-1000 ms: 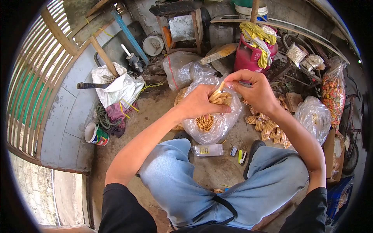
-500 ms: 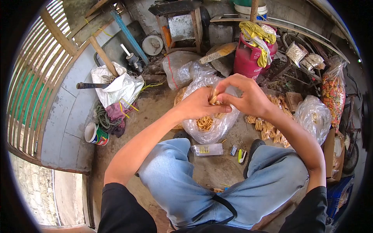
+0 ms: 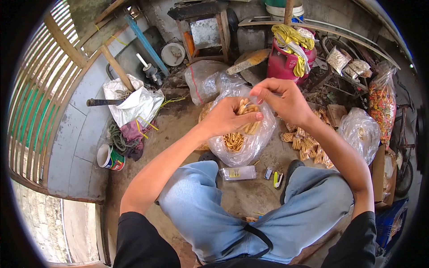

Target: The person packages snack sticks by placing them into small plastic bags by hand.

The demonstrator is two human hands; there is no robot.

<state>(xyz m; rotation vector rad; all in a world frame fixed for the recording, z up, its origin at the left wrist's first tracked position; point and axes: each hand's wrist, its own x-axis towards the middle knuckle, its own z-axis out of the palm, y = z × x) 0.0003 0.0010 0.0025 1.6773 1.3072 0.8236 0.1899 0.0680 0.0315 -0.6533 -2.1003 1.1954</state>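
Note:
My left hand (image 3: pixel 229 118) is closed around a small clear plastic bag (image 3: pixel 251 126) with yellowish-brown snack sticks inside. Just right of and above it, my right hand (image 3: pixel 288 102) has its thumb and fingertips pinched together by the bag's top. What lies in that pinch is too small to make out. Below both hands a large open plastic bag (image 3: pixel 267 134) stands on the floor, loose snack sticks (image 3: pixel 233 142) showing in it. My left hand and the small bag cover part of its opening.
Bundled packs of sticks (image 3: pixel 308 142) lie to the right, beside another clear bag (image 3: pixel 361 136). Between my knees are a plastic-wrapped pack (image 3: pixel 239 173), a small box (image 3: pixel 268 173) and a green stapler (image 3: pixel 277 179). Behind stands a pink gas cylinder (image 3: pixel 279 67).
My right hand has moved up and slightly right, away from my left fingers. The small bag now shows more of its sticks. My left hand keeps its hold.

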